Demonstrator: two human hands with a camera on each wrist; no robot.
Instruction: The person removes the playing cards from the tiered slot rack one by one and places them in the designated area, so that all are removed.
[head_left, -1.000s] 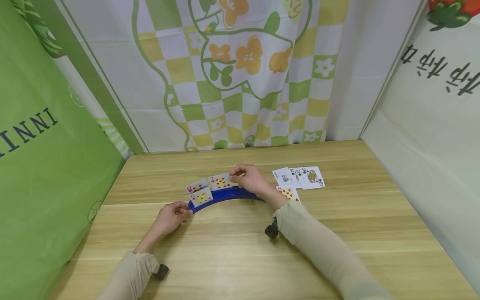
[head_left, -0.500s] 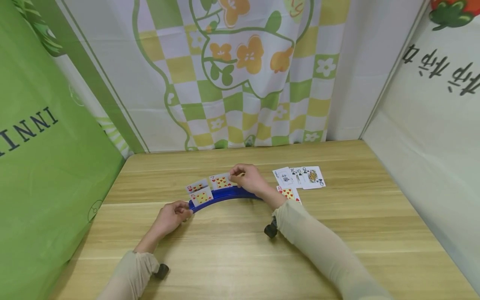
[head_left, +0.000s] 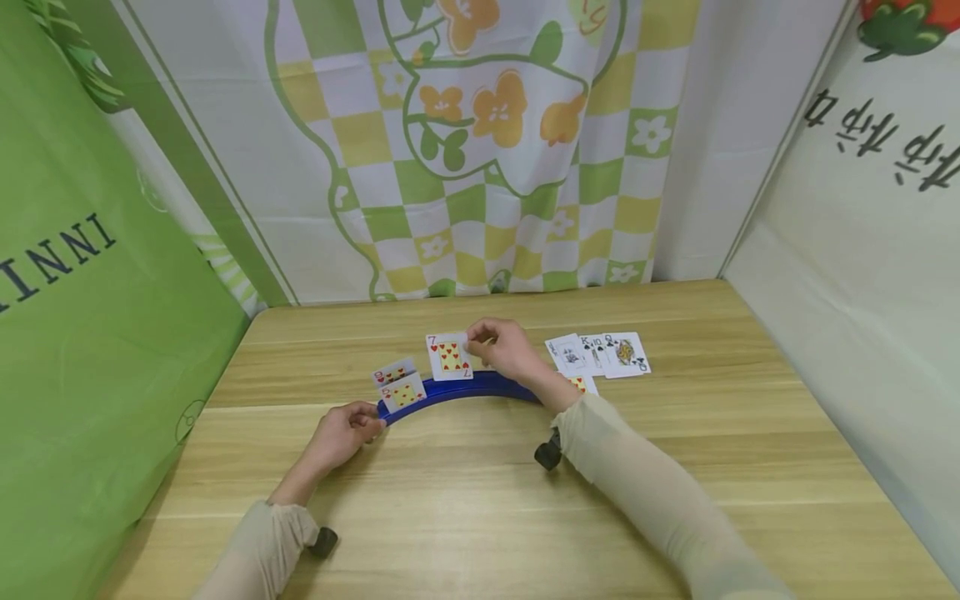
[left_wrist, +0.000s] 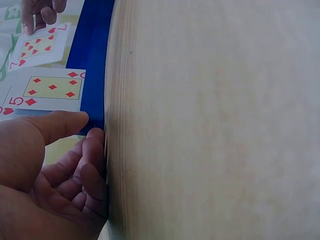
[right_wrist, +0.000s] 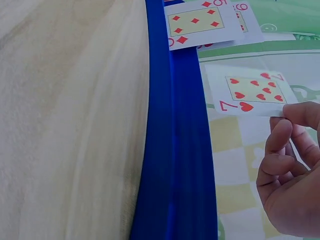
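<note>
A curved blue card holder point(head_left: 468, 387) lies on the wooden table. My left hand point(head_left: 347, 435) pinches its left end, thumb on top and fingers curled at the side, as the left wrist view shows. My right hand point(head_left: 504, 348) pinches the right edge of a seven of hearts point(head_left: 447, 357) between thumb and fingertips. In the right wrist view this seven of hearts point(right_wrist: 252, 91) shows apart from the holder, just behind it. A five of diamonds point(head_left: 403, 393) stands in the holder's left part, and a nine point(head_left: 392, 372) with red pips stands behind it.
Face-up cards overlap on the table at the back right: a joker point(head_left: 567, 354), a king, a ten and a queen point(head_left: 626, 355). A red-pip card point(head_left: 587, 386) lies nearer, partly behind my right wrist. Printed curtains point(head_left: 510, 208) hang behind the table and on both sides.
The seven of hearts has risen from the holder and moved slightly right, now more upright, with my right hand. My left hand has stayed on the holder's end.
</note>
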